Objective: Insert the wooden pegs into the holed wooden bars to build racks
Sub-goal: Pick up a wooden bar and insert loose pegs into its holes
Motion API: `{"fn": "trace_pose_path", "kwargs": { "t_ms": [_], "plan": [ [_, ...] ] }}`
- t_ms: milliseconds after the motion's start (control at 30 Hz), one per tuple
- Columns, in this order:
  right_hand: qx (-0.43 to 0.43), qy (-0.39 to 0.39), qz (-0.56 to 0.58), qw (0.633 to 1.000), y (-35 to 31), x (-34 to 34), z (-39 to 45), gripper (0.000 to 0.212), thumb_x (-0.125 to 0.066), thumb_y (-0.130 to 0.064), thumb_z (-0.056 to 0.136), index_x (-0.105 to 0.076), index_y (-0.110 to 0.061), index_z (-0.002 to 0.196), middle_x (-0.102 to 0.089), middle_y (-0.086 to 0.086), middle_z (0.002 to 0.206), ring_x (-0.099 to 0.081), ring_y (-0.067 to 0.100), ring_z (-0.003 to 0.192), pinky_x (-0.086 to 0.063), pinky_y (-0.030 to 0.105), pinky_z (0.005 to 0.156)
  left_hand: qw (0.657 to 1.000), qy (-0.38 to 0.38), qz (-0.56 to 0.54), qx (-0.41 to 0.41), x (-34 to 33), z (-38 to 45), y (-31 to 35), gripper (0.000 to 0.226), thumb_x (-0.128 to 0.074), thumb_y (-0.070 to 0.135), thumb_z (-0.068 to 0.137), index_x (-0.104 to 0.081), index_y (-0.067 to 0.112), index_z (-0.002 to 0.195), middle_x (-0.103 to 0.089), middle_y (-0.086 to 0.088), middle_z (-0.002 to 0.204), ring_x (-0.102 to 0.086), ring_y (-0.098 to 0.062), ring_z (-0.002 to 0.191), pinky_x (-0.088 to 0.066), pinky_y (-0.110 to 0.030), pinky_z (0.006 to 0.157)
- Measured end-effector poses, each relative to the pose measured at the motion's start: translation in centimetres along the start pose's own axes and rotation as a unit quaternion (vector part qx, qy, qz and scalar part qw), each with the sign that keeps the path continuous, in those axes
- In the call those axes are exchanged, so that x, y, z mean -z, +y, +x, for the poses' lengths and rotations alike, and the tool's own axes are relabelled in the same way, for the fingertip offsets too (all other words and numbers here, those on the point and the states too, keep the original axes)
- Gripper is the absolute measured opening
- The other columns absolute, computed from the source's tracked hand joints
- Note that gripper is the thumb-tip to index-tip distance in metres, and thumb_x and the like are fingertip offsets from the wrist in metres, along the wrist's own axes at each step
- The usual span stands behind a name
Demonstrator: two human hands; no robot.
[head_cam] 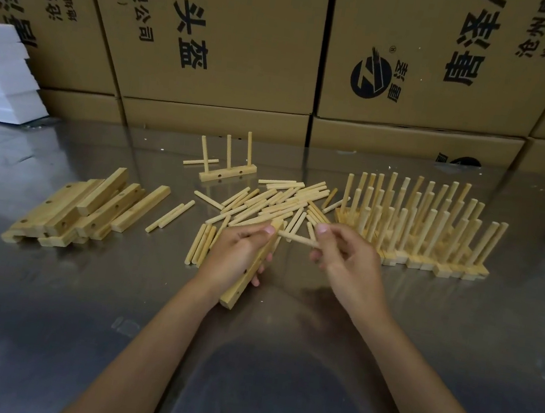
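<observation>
Brown corrugated cardboard boxes (pixel 235 47) stacked behind the steel table — black printing, all turned sideways:
- centre box: "P头盔" in large characters; beside it smaller "有限公司" and "(西区)".
- right box (pixel 429 61): round black logo (pixel 371 78) with ® mark; large characters only partly legible.
- left boxes: "地址:" — remainder too distorted to read.

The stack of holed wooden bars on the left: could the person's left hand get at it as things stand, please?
Probably not straight away. The way across the metal table to the stack of holed bars looks free, but the left hand is gripping a bar, which it would need to put down first.
</observation>
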State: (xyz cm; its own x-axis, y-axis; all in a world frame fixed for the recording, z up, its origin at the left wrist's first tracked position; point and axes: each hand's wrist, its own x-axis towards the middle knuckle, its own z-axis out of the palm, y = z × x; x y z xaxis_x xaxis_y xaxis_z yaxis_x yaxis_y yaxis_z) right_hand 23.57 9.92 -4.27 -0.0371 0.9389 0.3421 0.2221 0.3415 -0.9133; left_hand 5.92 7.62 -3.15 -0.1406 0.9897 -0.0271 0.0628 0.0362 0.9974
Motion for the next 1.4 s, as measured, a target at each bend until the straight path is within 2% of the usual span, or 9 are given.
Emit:
{"fn": "trace_pose_path", "kwargs": {
  "t_ms": [133,333,567,733,867,967,1100,1267,1400],
  "plan": [
    [0.055,0.054,-0.164,0.983,0.7,0.5,0.0,0.020,-0.048,-0.023,0.100,-0.065,-0.020,0.092,-0.065,-0.006,0.079,-0.057,0.006,0.070,-0.041,0.028,0.061,0.996,0.073,-0.044,0.031,1.3,0.5,0.2,0.020,-0.057,0.034,0.100,-0.070,0.030,0.113,-0.073,-0.008,0.082,-0.066,-0.017,0.078,-0.047,-0.030,0.059],
    [0.027,-0.027,-0.447,0.894,1.0,-0.3,0.1,0.029,-0.051,-0.025,0.100,-0.070,-0.003,0.096,-0.058,0.010,0.111,-0.063,0.026,0.092,-0.046,0.031,0.072,0.990,0.091,-0.099,0.035,1.7,0.9,0.3,0.017,-0.058,0.033,0.099,-0.071,0.028,0.107,-0.070,-0.005,0.072,-0.067,-0.008,0.062,-0.043,-0.030,0.062],
    [0.006,-0.005,-0.451,0.892,0.6,-0.3,0.4,0.034,-0.057,-0.044,0.095,-0.064,-0.012,0.086,-0.061,0.003,0.085,-0.061,0.024,0.079,-0.045,0.031,0.065,0.989,0.102,-0.097,0.034,1.6,0.8,0.6,0.020,-0.058,0.034,0.098,-0.073,0.026,0.109,-0.071,-0.003,0.072,-0.062,-0.010,0.056,-0.043,-0.029,0.060],
    [0.028,0.036,-0.438,0.898,0.9,0.0,0.6,0.022,-0.056,-0.028,0.095,-0.069,-0.011,0.091,-0.066,0.006,0.085,-0.065,0.028,0.076,-0.045,0.030,0.061,0.988,0.105,-0.104,0.035,1.5,0.5,0.7,0.020,-0.059,0.032,0.098,-0.072,0.025,0.111,-0.071,-0.002,0.073,-0.062,-0.006,0.053,-0.042,-0.027,0.057],
    [0.078,0.131,-0.323,0.934,-0.2,0.6,0.3,0.008,-0.062,-0.028,0.084,-0.058,-0.021,0.082,-0.056,-0.009,0.081,-0.051,0.005,0.063,-0.030,0.022,0.051,0.985,0.116,-0.117,0.044,1.5,0.5,1.0,0.019,-0.058,0.030,0.099,-0.072,0.023,0.109,-0.071,-0.001,0.071,-0.063,-0.006,0.052,-0.044,-0.025,0.055],
    [0.041,0.175,-0.157,0.971,-1.4,0.4,0.0,0.014,-0.067,-0.032,0.084,-0.057,-0.028,0.076,-0.061,-0.014,0.072,-0.057,-0.001,0.068,-0.036,0.015,0.055,0.983,0.109,-0.128,0.076,1.6,0.5,1.1,0.022,-0.057,0.033,0.099,-0.072,0.020,0.108,-0.071,-0.001,0.069,-0.061,-0.006,0.049,-0.046,-0.022,0.052],
    [0.044,0.079,0.012,0.996,-2.7,-1.3,-1.4,0.006,-0.059,-0.027,0.096,-0.055,-0.027,0.091,-0.069,-0.006,0.071,-0.065,0.005,0.067,-0.052,0.028,0.060,0.983,0.082,-0.127,0.108,1.3,0.5,1.0,0.030,-0.056,0.039,0.098,-0.072,0.016,0.109,-0.071,-0.001,0.075,-0.059,-0.007,0.051,-0.043,-0.028,0.061],
    [0.164,-0.047,-0.188,0.967,-2.5,-3.1,-3.0,0.006,-0.053,-0.027,0.099,-0.059,-0.026,0.102,-0.058,-0.014,0.083,-0.056,0.004,0.068,-0.048,0.029,0.056,0.983,0.076,-0.123,0.110,0.6,0.2,1.0,0.029,-0.060,0.040,0.095,-0.075,0.015,0.100,-0.068,-0.005,0.078,-0.060,-0.014,0.061,-0.046,-0.028,0.058],
    [0.179,-0.080,-0.235,0.952,-2.7,-3.3,-3.1,0.023,-0.054,-0.019,0.093,-0.065,-0.019,0.114,-0.055,-0.009,0.098,-0.056,0.007,0.081,-0.052,0.029,0.071,0.986,0.073,-0.119,0.090,0.0,-0.2,1.2,0.025,-0.063,0.036,0.094,-0.078,0.016,0.101,-0.071,-0.009,0.087,-0.064,-0.026,0.085,-0.049,-0.038,0.080]
  ]
}}
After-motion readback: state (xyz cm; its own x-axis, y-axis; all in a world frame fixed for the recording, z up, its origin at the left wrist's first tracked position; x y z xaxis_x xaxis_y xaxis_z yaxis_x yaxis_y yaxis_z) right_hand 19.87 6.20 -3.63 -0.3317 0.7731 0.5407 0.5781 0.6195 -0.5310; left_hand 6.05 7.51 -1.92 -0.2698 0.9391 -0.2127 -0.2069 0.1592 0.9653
